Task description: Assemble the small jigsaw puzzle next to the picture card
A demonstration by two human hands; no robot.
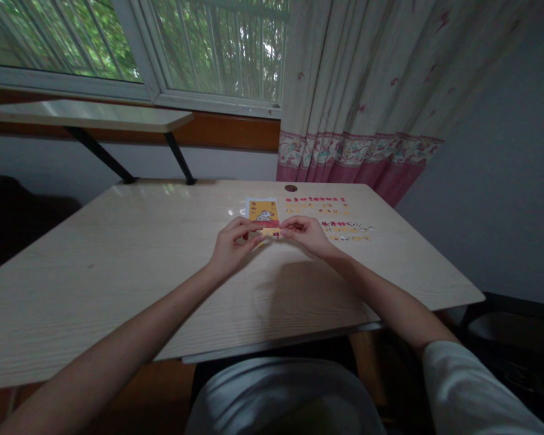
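Observation:
A yellow picture card with a white animal figure and a pale border lies on the wooden desk in front of me. A red band and a yellow lower part with a small red mark show between my hands. My left hand pinches the near left edge of the card, thumb below and fingers above. My right hand pinches its near right edge with thumb and forefinger. Whether the lower part is a separate piece is too small to tell. Rows of small red pieces and yellow pieces lie to the right.
The desk has a round cable hole near its back edge. A raised shelf on dark supports stands at the back left. Behind are a window and a curtain. More small pieces lie beyond my right wrist.

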